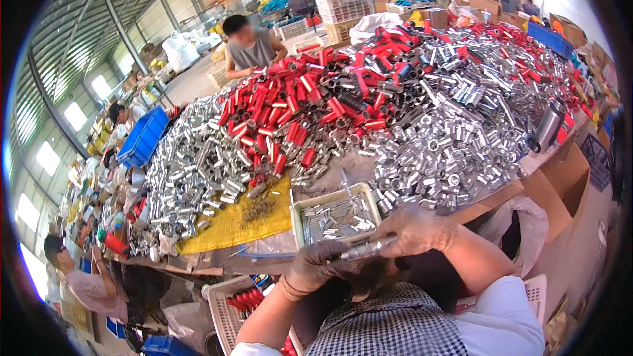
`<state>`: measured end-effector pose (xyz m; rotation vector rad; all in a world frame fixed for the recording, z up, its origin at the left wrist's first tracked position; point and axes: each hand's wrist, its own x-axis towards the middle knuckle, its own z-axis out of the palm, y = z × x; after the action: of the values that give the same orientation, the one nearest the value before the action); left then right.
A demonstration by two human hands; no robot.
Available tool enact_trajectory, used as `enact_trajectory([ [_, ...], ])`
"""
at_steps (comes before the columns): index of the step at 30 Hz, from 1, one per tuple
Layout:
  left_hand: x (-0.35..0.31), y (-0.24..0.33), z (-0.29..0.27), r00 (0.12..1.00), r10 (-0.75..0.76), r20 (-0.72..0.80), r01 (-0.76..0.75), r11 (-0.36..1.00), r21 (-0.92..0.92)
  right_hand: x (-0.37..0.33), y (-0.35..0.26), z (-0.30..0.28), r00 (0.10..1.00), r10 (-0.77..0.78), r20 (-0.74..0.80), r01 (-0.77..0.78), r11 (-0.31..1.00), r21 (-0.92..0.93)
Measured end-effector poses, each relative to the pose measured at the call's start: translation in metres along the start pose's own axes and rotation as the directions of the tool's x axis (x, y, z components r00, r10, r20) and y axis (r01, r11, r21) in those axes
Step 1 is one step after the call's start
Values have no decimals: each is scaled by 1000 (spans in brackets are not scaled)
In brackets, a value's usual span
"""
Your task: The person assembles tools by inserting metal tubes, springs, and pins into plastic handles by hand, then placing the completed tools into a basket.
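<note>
Close to my body, above the table's near edge, my left hand (312, 267) and my right hand (417, 229) meet, both in dirty grey work gloves. Between them is a silver metal tube-like part (361, 250), with the fingers of each hand closed around an end. Its exact kind is partly hidden by the gloves. Just beyond it sits a pale rectangular tray (298, 225) holding several thin silver pins or rods (336, 216). A heap of short silver sleeves and fittings (455, 158) rises past my right hand.
Red tubular parts (290, 102) pile up mid-table, with more silver parts (188, 165) at left. Yellow sheeting (270, 224) lies under them. A dark bottle (548, 124) stands at right beside cardboard boxes (560, 181). Below left is a white crate (221, 316). Other people work across and left.
</note>
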<state>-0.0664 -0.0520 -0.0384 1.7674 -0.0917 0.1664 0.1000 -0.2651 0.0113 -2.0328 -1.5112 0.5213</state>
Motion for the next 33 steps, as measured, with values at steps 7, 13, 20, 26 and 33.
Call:
enact_trajectory([
  [7,31,24,19,890,-368,268,438,854,-282,-20,20,5,999,-21,50,8,968,253],
  [13,64,26,43,818,-367,443,472,868,-152,-47,72,35,886,-349,-307,383,922,59],
  [20,149,41,59,761,-439,477,171,845,506,-48,110,48,818,-116,-563,302,920,249],
  [26,286,44,75,764,-228,603,3,937,350,-48,128,63,888,7,-459,218,873,436],
  [33,437,23,193,843,151,516,-536,326,779,-47,132,65,925,23,-379,185,844,503],
])
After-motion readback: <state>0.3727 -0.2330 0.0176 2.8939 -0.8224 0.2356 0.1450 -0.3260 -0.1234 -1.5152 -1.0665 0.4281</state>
